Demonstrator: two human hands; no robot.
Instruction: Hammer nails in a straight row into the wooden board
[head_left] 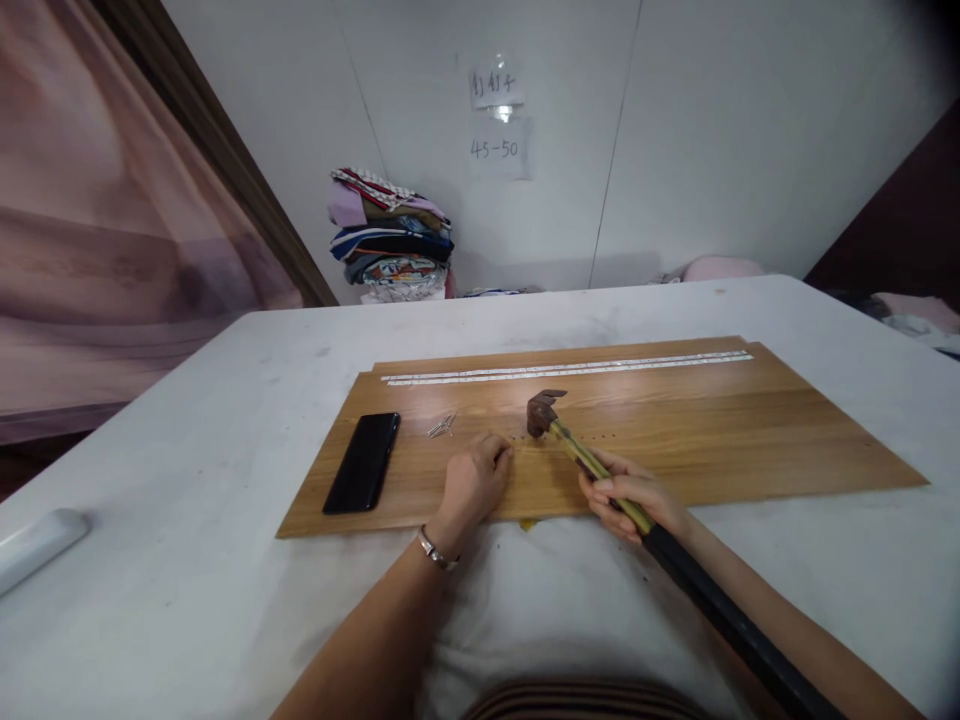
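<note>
A wooden board (675, 430) lies on a white table (187, 470). My right hand (630, 495) is closed round the yellow shaft of a hammer (559, 430), whose dark head (541, 410) hangs just above the board near a row of small holes or nail heads. My left hand (476, 478) rests on the board just left of the hammer head, fingers pinched together at the board's surface; whatever they hold is too small to see. A silver bracelet (437, 552) is on that wrist. Loose nails (442, 426) lie left of my left hand.
A black phone (362, 462) lies flat on the board's left end. A pale strip (562, 368) runs along the board's far edge. Folded clothes (391, 235) are stacked against the wall behind. A white object (37, 540) sits at the table's left edge.
</note>
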